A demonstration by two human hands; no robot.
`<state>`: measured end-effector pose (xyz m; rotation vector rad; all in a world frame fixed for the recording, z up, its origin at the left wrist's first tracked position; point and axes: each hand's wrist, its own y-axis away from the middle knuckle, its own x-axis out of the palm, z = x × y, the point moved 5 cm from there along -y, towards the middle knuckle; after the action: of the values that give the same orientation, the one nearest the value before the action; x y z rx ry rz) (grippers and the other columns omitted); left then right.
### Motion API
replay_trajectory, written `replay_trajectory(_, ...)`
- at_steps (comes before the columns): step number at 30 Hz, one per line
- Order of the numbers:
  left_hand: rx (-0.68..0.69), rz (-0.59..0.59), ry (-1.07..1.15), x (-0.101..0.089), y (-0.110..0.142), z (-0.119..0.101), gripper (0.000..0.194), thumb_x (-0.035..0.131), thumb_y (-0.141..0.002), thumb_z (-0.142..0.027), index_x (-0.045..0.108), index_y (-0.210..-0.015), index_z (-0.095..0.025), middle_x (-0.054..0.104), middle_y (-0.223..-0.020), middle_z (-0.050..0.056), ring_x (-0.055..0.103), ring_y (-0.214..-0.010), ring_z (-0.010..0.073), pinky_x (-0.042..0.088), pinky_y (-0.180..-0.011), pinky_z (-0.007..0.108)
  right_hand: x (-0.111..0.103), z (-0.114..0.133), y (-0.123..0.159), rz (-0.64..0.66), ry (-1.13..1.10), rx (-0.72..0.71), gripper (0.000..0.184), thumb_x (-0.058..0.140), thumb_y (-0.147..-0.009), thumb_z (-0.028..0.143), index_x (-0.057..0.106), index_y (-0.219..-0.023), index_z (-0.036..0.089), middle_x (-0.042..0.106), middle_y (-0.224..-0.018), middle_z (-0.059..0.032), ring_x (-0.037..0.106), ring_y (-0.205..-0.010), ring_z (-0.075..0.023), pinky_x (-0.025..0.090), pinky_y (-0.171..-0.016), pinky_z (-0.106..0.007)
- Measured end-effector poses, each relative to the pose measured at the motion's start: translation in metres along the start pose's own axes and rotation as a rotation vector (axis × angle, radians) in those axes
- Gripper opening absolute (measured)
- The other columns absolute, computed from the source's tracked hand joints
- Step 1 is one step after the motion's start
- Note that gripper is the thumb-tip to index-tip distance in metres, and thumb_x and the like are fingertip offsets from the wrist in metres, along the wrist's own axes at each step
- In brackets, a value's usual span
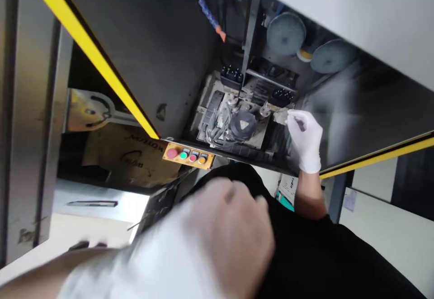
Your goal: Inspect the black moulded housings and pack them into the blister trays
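Right hand (305,141) reaches into the machine cabinet (142,50), fingers apparently pinching a pale piece (280,116) right of the round dark cover (243,125).
Step looks like handling the piece at the fixture; next move likely calls for steady fingertip control in tight space. Left hand (233,231) motion-blurred, looks curled, can't tell if grasping. Piece's outline unclear, partly behind fingers; white panel (359,14) hides upper interior.
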<state>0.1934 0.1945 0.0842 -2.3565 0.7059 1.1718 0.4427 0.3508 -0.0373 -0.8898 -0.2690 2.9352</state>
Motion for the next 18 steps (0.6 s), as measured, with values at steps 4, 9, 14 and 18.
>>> replay_trajectory(4,-0.419,-0.499,0.069,-0.005,-0.047,0.136,0.023,0.075,-0.095,-0.044,0.077,-0.109,-0.026,0.078,-0.099,0.005,0.074,-0.092,0.0266,0.062,-0.085,0.046,0.030,-0.024,-0.035,0.089,-0.181,0.050,0.057,0.083,-0.084,0.033,0.070,-0.139,0.024,0.076,-0.138,-0.0091,0.074,-0.121,-0.0235,0.062,-0.107,-0.041)
replay_trajectory(9,-0.422,-0.410,0.781,0.033,-0.128,0.238,0.058,0.101,-0.067,-0.048,0.077,-0.108,-0.014,0.080,-0.102,0.007,0.074,-0.101,0.0231,0.060,-0.096,0.037,0.074,-0.020,-0.065,0.329,-0.523,0.024,0.022,0.088,-0.081,0.035,0.080,-0.098,0.022,0.082,-0.113,-0.0036,0.078,-0.109,-0.0224,0.062,-0.108,-0.041)
replay_trajectory(14,-0.405,-0.257,1.004,0.047,-0.156,0.241,0.034,0.102,-0.058,-0.025,0.078,-0.081,-0.015,0.077,-0.079,0.003,0.070,-0.076,0.0155,0.058,-0.078,0.029,0.080,-0.018,-0.068,0.340,-0.608,0.019,0.022,0.092,-0.078,0.034,0.081,-0.093,0.023,0.083,-0.103,-0.0015,0.078,-0.096,-0.0201,0.064,-0.097,-0.037)
replay_trajectory(18,-0.407,-0.403,1.121,0.047,-0.152,0.242,0.036,0.102,-0.048,-0.017,0.079,-0.076,-0.015,0.077,-0.075,0.002,0.070,-0.070,0.0156,0.058,-0.072,0.029,0.083,-0.018,-0.065,0.283,-0.704,0.045,0.023,0.093,-0.075,0.032,0.081,-0.093,0.024,0.081,-0.095,0.0002,0.076,-0.086,-0.0192,0.064,-0.088,-0.036)
